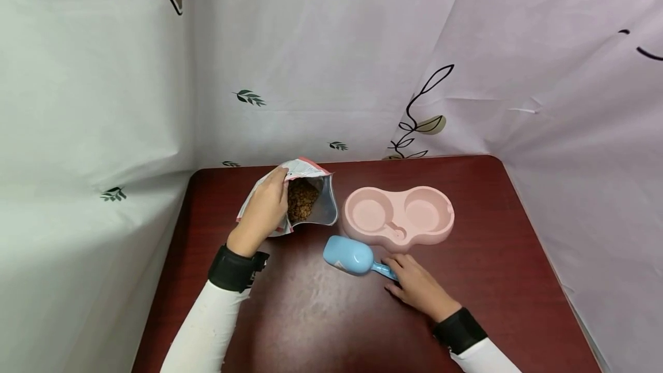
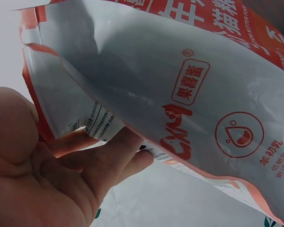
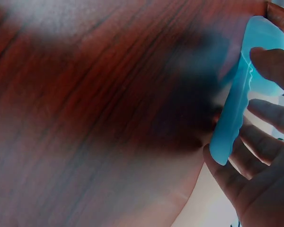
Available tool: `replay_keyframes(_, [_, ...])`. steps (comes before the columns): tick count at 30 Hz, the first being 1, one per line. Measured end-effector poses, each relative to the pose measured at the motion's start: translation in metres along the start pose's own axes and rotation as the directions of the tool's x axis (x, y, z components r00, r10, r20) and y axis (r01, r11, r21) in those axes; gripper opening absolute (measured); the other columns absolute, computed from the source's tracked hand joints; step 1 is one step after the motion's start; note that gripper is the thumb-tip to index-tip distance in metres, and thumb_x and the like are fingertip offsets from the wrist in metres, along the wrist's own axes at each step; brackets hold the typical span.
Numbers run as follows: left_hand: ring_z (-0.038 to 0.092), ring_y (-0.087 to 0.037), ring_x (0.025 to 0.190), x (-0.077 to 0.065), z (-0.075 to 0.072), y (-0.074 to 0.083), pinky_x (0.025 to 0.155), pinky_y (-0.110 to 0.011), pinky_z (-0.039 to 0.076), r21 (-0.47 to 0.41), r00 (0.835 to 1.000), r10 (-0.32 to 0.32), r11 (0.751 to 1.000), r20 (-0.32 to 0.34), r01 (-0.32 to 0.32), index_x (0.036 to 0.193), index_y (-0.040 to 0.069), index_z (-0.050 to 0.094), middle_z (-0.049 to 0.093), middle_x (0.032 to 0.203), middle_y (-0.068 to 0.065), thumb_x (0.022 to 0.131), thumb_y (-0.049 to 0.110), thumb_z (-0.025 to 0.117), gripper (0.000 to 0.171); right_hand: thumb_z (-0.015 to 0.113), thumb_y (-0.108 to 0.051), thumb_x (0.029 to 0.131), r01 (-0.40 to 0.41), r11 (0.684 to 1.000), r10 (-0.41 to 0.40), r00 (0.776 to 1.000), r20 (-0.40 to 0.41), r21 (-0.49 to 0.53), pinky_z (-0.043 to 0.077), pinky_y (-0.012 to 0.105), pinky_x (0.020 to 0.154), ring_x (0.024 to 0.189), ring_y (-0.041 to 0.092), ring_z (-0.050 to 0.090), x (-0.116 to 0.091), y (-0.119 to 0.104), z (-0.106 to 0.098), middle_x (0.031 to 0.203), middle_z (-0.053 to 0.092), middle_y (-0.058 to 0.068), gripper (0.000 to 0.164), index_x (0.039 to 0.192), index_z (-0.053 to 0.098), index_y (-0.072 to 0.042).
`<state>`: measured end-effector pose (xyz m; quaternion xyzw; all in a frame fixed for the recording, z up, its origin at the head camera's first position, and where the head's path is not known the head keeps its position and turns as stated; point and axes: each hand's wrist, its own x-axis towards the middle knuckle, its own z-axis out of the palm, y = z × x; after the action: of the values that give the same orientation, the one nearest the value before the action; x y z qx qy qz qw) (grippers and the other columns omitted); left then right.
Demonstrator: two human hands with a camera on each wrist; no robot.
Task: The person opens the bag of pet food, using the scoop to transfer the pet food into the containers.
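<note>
An opened food bag [image 1: 327,203], silver inside, lies tilted at the table's back left, its mouth facing right. Brown kibble [image 1: 302,199] shows within. My left hand [image 1: 263,206] grips the bag at its mouth; in the left wrist view, fingers [image 2: 120,153] reach past the bag's printed edge. A light blue scoop [image 1: 351,254] is just in front of the pink double bowl [image 1: 393,195]. My right hand [image 1: 416,286] holds the scoop by its handle, with fingers over it. The right wrist view has the ridged handle [image 3: 232,116] against the fingers [image 3: 270,111].
The pink bowl has two round hollows and stands right of the bag. Beneath everything is a dark red wooden table [image 1: 311,327]. White cloth [image 1: 331,73] with leaf prints hangs along its back and sides.
</note>
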<state>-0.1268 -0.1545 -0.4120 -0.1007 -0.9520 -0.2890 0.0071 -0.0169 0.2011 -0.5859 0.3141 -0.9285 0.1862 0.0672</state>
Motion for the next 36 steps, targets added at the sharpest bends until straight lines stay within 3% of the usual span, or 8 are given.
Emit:
replay_keyframes(6, [0.044,-0.043,0.145,0.000,0.001,0.000,0.114,-0.056,0.043,0.006,1.000,0.014,1.000,-0.014,-0.014,0.151,-0.008,0.045,0.042,0.158,-0.028,0.111,0.011,0.043,0.044,0.093,-0.019,0.074,-0.010,1.000,0.009,1.000,-0.012,-0.013,0.056,0.042,0.082,0.101,0.025,0.061,-0.001,-0.002,0.005,0.116,0.064,0.009,0.062,0.128,0.067,-0.003])
replay_keyframes(14, [0.044,-0.043,0.145,0.000,0.001,0.001,0.113,-0.056,0.044,0.011,1.000,0.010,1.000,-0.001,-0.010,0.151,-0.008,0.045,0.041,0.159,-0.028,0.111,0.012,0.043,0.045,0.092,-0.013,0.076,0.011,0.999,-0.013,0.999,-0.049,-0.040,0.052,0.036,0.072,0.087,0.019,0.053,-0.005,-0.004,0.013,0.096,0.055,0.003,0.048,0.119,0.071,-0.005])
replay_keyframes(20, [0.045,-0.043,0.144,0.000,0.000,0.000,0.113,-0.056,0.044,0.012,1.000,0.013,1.000,-0.008,-0.013,0.150,-0.009,0.045,0.042,0.158,-0.029,0.111,0.012,0.043,0.044,0.093,-0.009,0.074,-0.005,1.000,0.004,0.998,-0.062,-0.015,0.050,0.034,0.071,0.085,0.017,0.052,-0.006,-0.006,0.015,0.094,0.054,0.001,0.049,0.117,0.072,-0.005])
replay_keyframes(27, [0.044,-0.043,0.145,0.001,0.001,-0.001,0.114,-0.056,0.043,0.012,1.000,0.016,1.000,-0.013,-0.016,0.150,-0.009,0.046,0.042,0.158,-0.029,0.111,0.012,0.043,0.044,0.088,-0.006,0.080,-0.068,0.990,0.071,0.997,-0.013,0.120,0.053,0.033,0.076,0.091,0.014,0.055,-0.006,-0.014,0.010,0.100,0.058,-0.001,0.043,0.120,0.072,-0.003])
replay_keyframes(32, [0.044,-0.042,0.146,0.001,0.001,-0.001,0.114,-0.056,0.042,0.001,1.000,0.013,1.000,-0.013,-0.013,0.150,-0.009,0.046,0.042,0.158,-0.029,0.111,0.012,0.043,0.044,0.078,-0.003,0.089,-0.137,0.946,0.122,0.990,0.070,0.295,0.056,0.035,0.083,0.098,0.013,0.063,-0.006,-0.019,0.004,0.107,0.065,-0.001,0.038,0.127,0.071,-0.002])
replay_keyframes(36, [0.044,-0.043,0.145,0.001,0.001,-0.002,0.113,-0.056,0.044,0.004,1.000,0.013,1.000,-0.007,-0.013,0.150,-0.009,0.045,0.041,0.158,-0.029,0.111,0.013,0.042,0.044,0.074,-0.001,0.092,-0.144,0.916,0.128,0.989,0.067,0.374,0.058,0.036,0.084,0.102,0.016,0.068,-0.006,-0.020,0.001,0.109,0.070,0.000,0.035,0.127,0.071,0.000])
